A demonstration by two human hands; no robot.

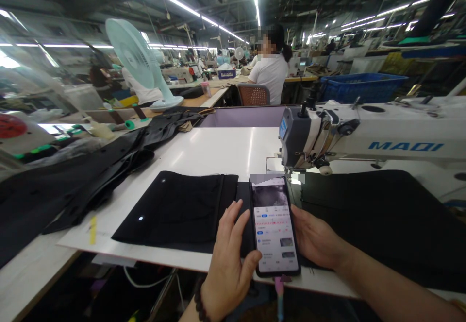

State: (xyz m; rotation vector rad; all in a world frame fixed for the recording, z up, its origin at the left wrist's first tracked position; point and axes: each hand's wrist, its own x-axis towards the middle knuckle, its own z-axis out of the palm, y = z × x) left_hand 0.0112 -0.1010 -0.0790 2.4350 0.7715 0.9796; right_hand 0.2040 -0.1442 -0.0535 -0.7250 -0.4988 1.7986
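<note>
A smartphone (274,229) with a lit screen stands tilted above the white sewing table, a cable at its lower end. My right hand (316,237) grips it along its right side. My left hand (231,254) is at its left edge, fingers stretched and spread, the thumb by the screen's lower left; whether the thumb touches is hard to tell. Beneath and left of the phone lies a black fabric piece (174,210) with two shiny round spots. Another black fabric piece (378,220) lies to the right, under my right forearm.
A white sewing machine (393,130) stands at the right, its needle area just behind the phone. Black fabric (120,161) is heaped along the left. A pale green fan (134,55) and a blue crate (360,89) are farther back. A co-worker (271,76) sits ahead.
</note>
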